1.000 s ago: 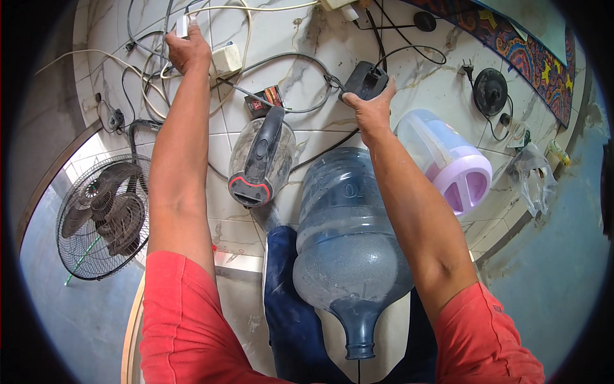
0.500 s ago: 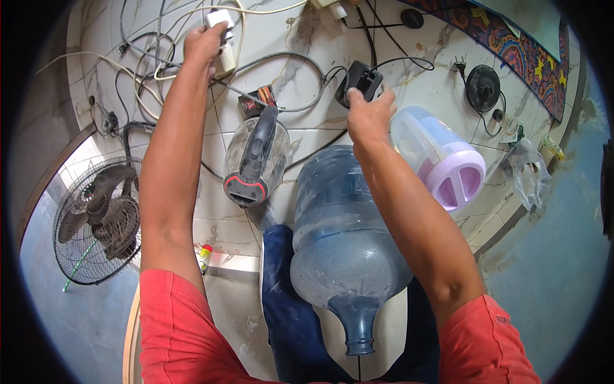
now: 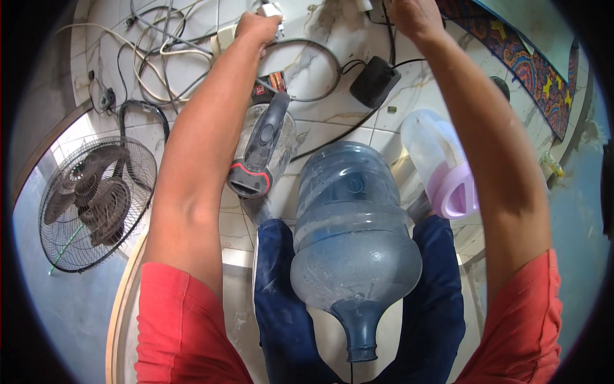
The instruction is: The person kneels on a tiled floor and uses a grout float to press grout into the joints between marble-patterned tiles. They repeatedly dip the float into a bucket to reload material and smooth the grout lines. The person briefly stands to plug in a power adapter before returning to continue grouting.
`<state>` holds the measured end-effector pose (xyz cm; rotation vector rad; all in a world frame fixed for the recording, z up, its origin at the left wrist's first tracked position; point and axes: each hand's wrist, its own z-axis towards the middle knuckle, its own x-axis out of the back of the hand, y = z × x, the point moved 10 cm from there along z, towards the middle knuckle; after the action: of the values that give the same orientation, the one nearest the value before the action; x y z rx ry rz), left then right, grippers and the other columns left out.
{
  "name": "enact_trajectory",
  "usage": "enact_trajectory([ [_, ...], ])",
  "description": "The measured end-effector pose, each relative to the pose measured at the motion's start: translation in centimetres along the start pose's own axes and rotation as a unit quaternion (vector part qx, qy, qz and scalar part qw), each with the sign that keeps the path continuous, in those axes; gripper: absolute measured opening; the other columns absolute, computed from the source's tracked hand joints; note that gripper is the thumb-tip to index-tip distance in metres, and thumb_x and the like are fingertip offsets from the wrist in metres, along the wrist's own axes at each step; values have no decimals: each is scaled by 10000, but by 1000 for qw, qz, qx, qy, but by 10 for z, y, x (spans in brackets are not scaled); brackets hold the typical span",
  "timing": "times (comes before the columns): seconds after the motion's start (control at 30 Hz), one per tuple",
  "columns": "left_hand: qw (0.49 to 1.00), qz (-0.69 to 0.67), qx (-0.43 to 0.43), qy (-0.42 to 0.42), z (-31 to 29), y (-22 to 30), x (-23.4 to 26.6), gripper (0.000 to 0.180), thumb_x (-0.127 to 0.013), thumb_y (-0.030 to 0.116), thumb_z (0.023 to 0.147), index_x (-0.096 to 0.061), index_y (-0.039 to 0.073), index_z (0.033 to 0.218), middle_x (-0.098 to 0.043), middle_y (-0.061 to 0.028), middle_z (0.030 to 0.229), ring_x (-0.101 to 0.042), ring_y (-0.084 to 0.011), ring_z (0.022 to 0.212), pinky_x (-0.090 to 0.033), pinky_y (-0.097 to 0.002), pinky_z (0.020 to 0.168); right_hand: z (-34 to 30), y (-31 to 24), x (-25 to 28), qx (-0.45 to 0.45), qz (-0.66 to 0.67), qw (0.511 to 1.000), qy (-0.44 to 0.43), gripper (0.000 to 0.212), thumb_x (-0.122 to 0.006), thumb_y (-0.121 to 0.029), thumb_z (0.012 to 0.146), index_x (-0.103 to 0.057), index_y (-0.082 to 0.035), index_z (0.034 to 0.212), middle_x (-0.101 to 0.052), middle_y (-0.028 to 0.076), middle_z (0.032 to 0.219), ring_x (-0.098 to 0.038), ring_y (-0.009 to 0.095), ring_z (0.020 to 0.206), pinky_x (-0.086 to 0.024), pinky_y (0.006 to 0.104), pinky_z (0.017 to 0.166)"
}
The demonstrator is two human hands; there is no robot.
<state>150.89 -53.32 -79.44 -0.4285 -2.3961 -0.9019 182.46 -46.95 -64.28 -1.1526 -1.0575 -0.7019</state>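
At the top of the view, my left hand (image 3: 257, 29) is closed around a white plug adapter (image 3: 271, 10); metal prongs show beside its fingers. A white socket block (image 3: 224, 40) lies on the tiles just left of that hand. My right hand (image 3: 417, 20) reaches to the top edge, with its fingers out of sight, so its grip is hidden. A black charger base (image 3: 375, 82) with a cable lies between the two arms. A dusty clear kettle (image 3: 262, 144) with a dark handle stands below my left hand, with a small dark box (image 3: 275, 81) beside it.
A large blue water bottle (image 3: 355, 237) lies between my legs, neck toward me. Right of it is a clear jug (image 3: 427, 131) with a lilac lid. Tangled cables (image 3: 163, 57) spread at upper left, above a wire-caged fan (image 3: 96, 201). A patterned cloth (image 3: 518, 54) lies at upper right.
My right hand has let go of the black charger base and moved up and right; the charger now lies turned over. My left hand has shifted right with the white plug adapter, away from the socket block.
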Motion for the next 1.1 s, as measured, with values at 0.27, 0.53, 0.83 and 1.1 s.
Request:
enact_trajectory([
  [0.27,997,51,50,-30,-36,8,-6,376,-696,390,891,-655,16,884,-605,-61,664,-520,-169,504,-340,-410,430,26,4,-42,69,-151,975,-148,341,-619,-164,943,-580,-61,1265,-614,136,1282,-594,307,1214,-461,398,1047],
  [0.53,970,156,-27,184,-53,22,40,555,-666,509,866,-719,-20,1022,-737,-216,963,-724,-332,934,-564,-485,763,27,-14,-51,179,-149,947,-220,301,-717,-199,876,-600,-78,1125,-643,134,1173,-634,327,1119,-508,438,931],
  [0.83,913,123,-365,-131,-117,130,-69,627,-739,369,872,-538,32,1361,-638,-238,1278,-596,-404,1207,-474,-471,1021,4,-60,-67,368,-5,899,-236,205,-712,-169,834,-663,-42,987,-704,146,878,-694,352,860,-541,452,779],
  [1.1,914,213,-327,-109,-98,113,-87,508,-670,225,892,-550,14,1338,-660,-294,1192,-620,-447,1146,-504,-492,975,-31,8,-83,-64,-26,982,-177,351,-716,-316,872,-700,-6,1036,-708,216,1040,-678,387,994,-545,447,890],
])
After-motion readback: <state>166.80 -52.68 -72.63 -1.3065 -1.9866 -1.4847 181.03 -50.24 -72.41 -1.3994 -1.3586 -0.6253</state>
